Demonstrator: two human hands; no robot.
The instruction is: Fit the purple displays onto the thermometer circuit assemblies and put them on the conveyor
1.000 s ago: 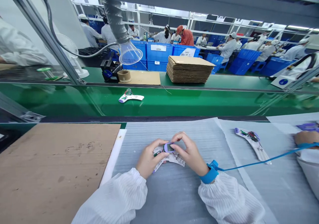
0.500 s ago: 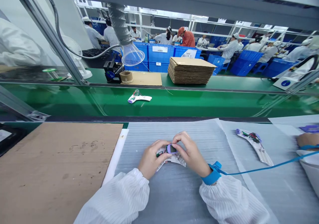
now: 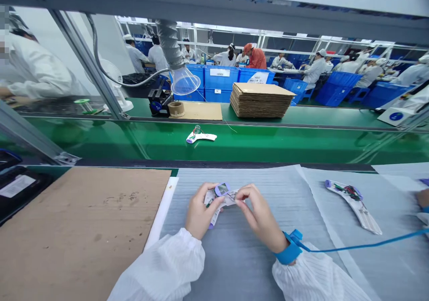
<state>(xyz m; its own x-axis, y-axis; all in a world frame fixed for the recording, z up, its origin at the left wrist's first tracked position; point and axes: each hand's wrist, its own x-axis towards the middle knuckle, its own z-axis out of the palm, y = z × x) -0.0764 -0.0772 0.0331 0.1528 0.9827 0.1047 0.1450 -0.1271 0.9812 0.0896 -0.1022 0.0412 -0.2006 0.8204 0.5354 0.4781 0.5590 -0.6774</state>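
Over the foam-covered bench, my left hand (image 3: 203, 209) is closed around an open white and purple housing half (image 3: 228, 199), which looks like a forehead thermometer's. A small purple-framed display (image 3: 222, 189) sits at the top by my left fingers. My right hand (image 3: 256, 211) pinches at the handle end of the same housing; its fingertips hide what exactly they grip. A blue wrist strap (image 3: 288, 247) with a cord is on my right wrist. To the right lies another open housing half (image 3: 353, 205) with red, green and black wires.
Brown cardboard (image 3: 83, 216) covers the bench at left. On the green belt (image 3: 268, 142) lies one more wired housing half (image 3: 201, 137). A metal post (image 3: 85, 64) and a fume hose funnel (image 3: 185, 81) stand beyond. A co-worker's hand (image 3: 422, 198) is at the right edge.
The housing has turned, its handle now pointing right. My right hand has moved from the display to the handle end, while my left hand keeps hold. The view has shifted slightly.
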